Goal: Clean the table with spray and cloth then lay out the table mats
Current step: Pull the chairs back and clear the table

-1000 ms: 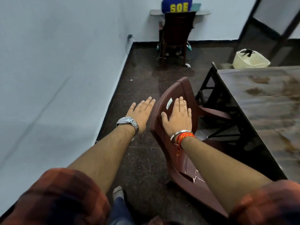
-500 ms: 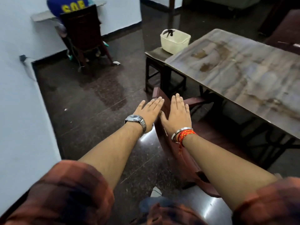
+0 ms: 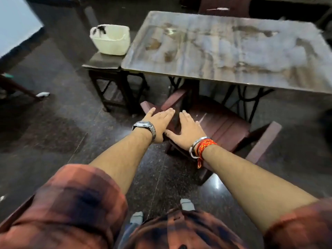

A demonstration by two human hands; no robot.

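Holding left hand (image 3: pixel 159 123) and right hand (image 3: pixel 188 134) flat, fingers straight, empty, over chair (image 3: pixel 224 126) centre-frame; probably clearing access to table (image 3: pixel 233 51).

Stained, streaky table (image 3: pixel 224 51) — beside it a low stand (image 3: pixel 102 60) bearing a cream basket (image 3: pixel 111 42).
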